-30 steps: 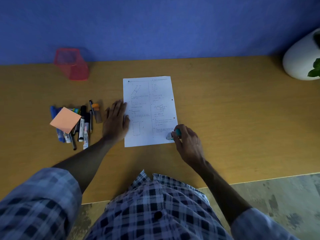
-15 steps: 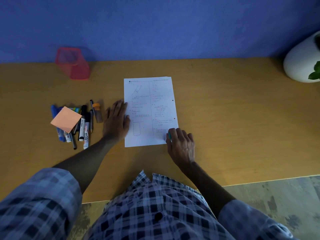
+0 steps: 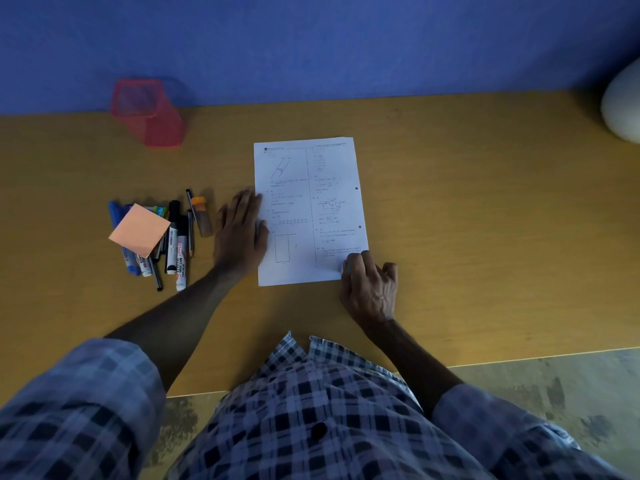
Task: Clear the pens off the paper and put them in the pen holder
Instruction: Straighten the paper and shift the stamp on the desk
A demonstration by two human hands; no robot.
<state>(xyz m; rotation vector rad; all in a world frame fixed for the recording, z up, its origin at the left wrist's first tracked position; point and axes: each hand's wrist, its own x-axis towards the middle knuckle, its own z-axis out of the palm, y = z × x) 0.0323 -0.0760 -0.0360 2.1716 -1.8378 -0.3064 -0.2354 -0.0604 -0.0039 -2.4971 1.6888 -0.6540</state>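
Observation:
A printed paper sheet (image 3: 308, 202) lies in the middle of the wooden desk (image 3: 485, 220). My left hand (image 3: 239, 233) rests flat on the sheet's left edge, fingers straight. My right hand (image 3: 370, 289) is at the sheet's lower right corner, fingers curled over a small teal and white object (image 3: 347, 269) that is mostly hidden. A heap of pens and markers (image 3: 176, 247) lies on the desk left of the paper, partly under an orange sticky-note pad (image 3: 140, 230). The pink mesh pen holder (image 3: 149, 112) stands at the back left by the wall.
A white rounded pot (image 3: 623, 109) sits at the far right of the desk. The blue wall (image 3: 311, 46) runs along the back. The desk's front edge (image 3: 519, 360) runs close to my body.
My right hand has turned knuckles-up and closed over the teal object at the paper's corner, shifting slightly left. My left hand has stayed on the sheet.

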